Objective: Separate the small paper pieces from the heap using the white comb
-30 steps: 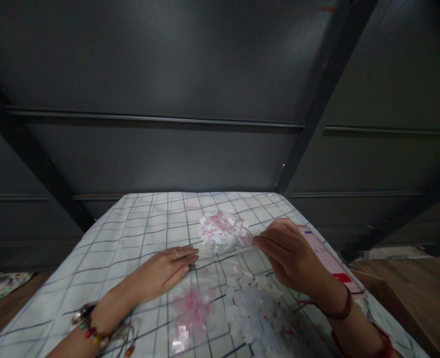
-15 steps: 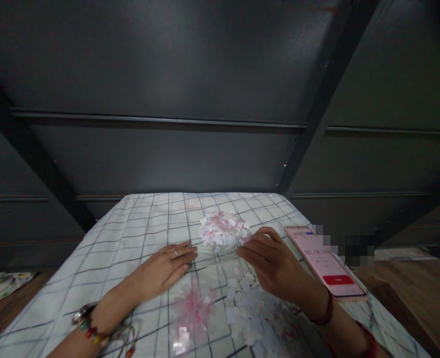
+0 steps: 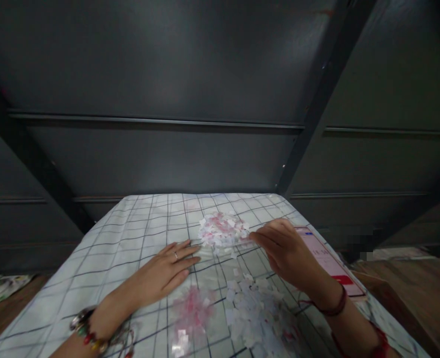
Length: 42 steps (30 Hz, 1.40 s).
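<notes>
My left hand [image 3: 171, 268] lies flat on the checked tablecloth, fingers stretched out and a ring on one of them. Its fingertips are beside a heap of small white and pink scraps [image 3: 220, 231]. At that heap's right edge, my right hand [image 3: 283, 251] has its fingers pinched together; what is between them, if anything, is too small to make out. A larger pile of whitish scraps [image 3: 255, 313] spreads below my right hand. Nearer to me, left of that pile, sits a blurred cluster of sheer pink pieces [image 3: 193, 311].
A phone [image 3: 341, 278] with a lit screen lies at the table's right side, partly behind my right hand. The white checked tablecloth [image 3: 145, 219] reaches a dark grey panelled wall [image 3: 160, 159]. Wooden floor [image 3: 421, 283] shows at right.
My right hand has shifted a little to the right and its fingertips are now pinched by the far heap's edge. It covers more of the phone. My left hand stays nearly still, fingers slightly more spread.
</notes>
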Motion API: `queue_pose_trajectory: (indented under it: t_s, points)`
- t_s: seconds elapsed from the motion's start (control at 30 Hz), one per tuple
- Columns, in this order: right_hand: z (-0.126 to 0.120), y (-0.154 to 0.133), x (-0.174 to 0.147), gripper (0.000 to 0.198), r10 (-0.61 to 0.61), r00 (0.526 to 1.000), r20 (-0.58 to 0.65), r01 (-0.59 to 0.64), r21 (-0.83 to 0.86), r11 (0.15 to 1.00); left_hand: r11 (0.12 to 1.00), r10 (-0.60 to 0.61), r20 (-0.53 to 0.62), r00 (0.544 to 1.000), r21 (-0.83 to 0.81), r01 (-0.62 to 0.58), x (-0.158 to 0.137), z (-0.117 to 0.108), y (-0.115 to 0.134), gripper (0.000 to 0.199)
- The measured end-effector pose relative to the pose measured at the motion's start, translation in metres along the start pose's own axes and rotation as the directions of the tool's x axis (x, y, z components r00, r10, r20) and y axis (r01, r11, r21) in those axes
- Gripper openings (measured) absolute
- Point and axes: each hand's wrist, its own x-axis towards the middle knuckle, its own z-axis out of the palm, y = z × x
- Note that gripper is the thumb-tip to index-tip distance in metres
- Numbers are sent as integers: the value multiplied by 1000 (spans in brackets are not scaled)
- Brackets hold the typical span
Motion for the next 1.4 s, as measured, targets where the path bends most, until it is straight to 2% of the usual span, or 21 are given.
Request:
queue_pose_trajectory:
  t_s: [0.1,0.3,0.87,1.4]
  points:
    - [2,-1,0,32,-10,1000,27,10,24,1000,1000,7,29,1000,-25,-6,1,0,1,33]
    - [1,-3,1,34,13,1000,2,-13,17,1000,999,9,-4,1000,-51,-9,2,-1,1,32]
    - [-3,-4,1,33,5,999,46,-6,19,1000,998,9,-27,1000,-58,-10,3,4,-1,32]
    - [0,-13,5,33,-27,998,-51,28,20,999,1000,-8,13,1000,-12,8,3,2,1,33]
